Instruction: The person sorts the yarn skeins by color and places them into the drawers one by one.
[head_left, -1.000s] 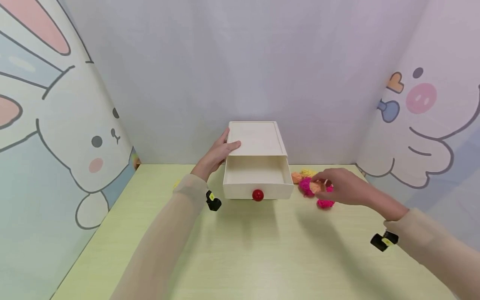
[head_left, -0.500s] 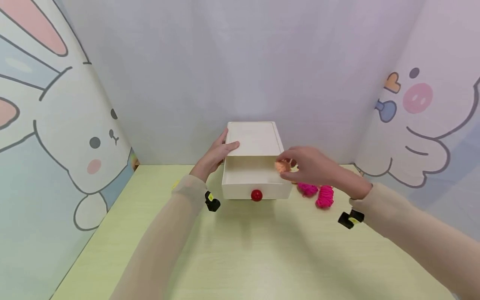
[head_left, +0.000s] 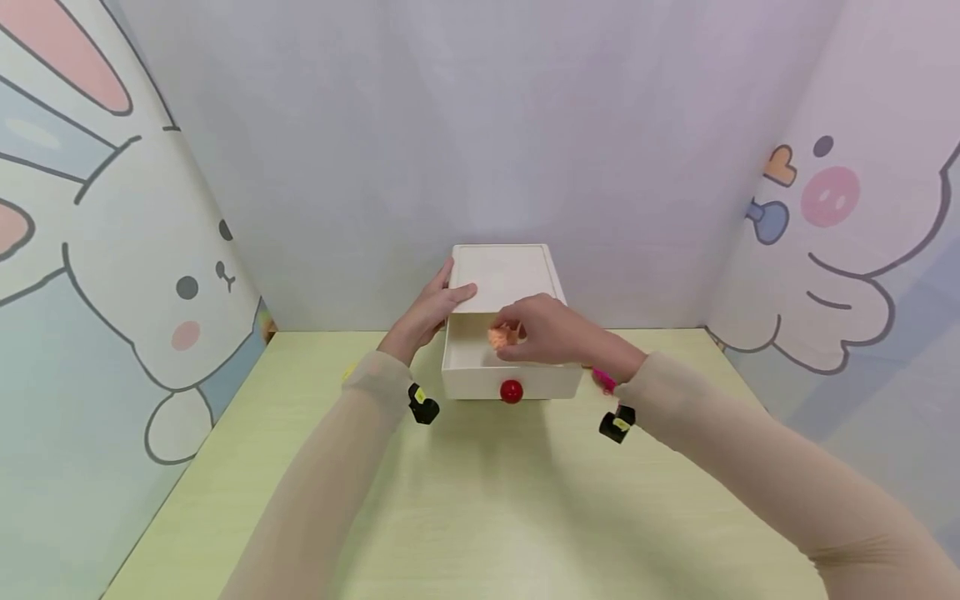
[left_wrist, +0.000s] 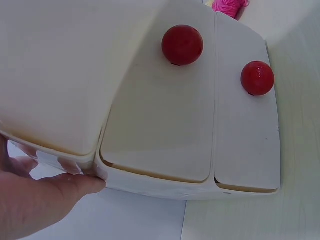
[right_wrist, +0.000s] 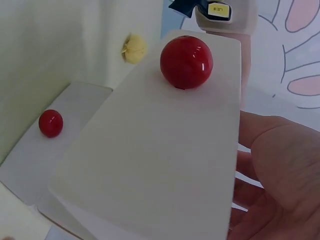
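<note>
A white drawer cabinet stands against the back wall, its top drawer pulled out by a red knob's side. My left hand grips the cabinet's upper left edge, thumb on top and fingers along the side. Over the pulled-out drawer, my right hand pinches a small orange yarn ball between thumb and fingers. In the right wrist view the drawer front hides the yarn and the fingertips. Two lower drawers with red knobs appear closed in the left wrist view.
Pink yarn lies on the table right of the cabinet, mostly behind my right wrist. Yellow yarn lies on the left side. Cartoon-printed side walls and a plain back wall enclose the pale green table.
My right hand has lifted the orange yarn ball from the pile at the right and carried it left over the pulled-out drawer. The left hand stays on the cabinet.
</note>
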